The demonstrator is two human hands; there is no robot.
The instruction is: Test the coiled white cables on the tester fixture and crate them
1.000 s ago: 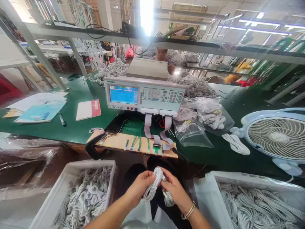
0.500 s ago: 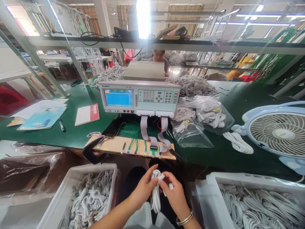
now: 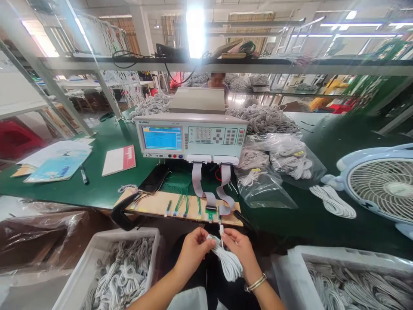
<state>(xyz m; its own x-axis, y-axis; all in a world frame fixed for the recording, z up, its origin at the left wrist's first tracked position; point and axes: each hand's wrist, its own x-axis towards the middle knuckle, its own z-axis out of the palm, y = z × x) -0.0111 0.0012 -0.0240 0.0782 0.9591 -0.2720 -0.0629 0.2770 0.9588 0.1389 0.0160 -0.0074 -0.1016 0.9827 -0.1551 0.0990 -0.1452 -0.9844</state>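
A looped bundle of white cable [image 3: 230,265] hangs between my hands, its lower loops swung to the right. My left hand [image 3: 193,247] is closed on the upper end of the bundle. Between the thumb and fingers of my right hand [image 3: 241,249] is a white cable plug [image 3: 221,229], pointing up at the front edge of a wooden strip [image 3: 151,202]. The plug's tip meets the small connector there; whether it is seated I cannot tell. Beside it lies a green circuit board [image 3: 211,214], joined by grey ribbon cables [image 3: 197,178] to the tester [image 3: 213,144] with a lit blue screen.
White bins of cable bundles stand at left [image 3: 93,245] and right [image 3: 306,271]. A black clamp [image 3: 121,215] grips the strip's left end. Bagged cables [image 3: 258,181], a loose bundle [image 3: 332,201] and a fan [image 3: 383,181] lie right. A person [image 3: 219,82] sits behind the tester.
Both hands have brought the bundle forward to the strip. The right hand now has a plug at its front edge, and the bundle's loops have swung right. The tester's screen display has changed.
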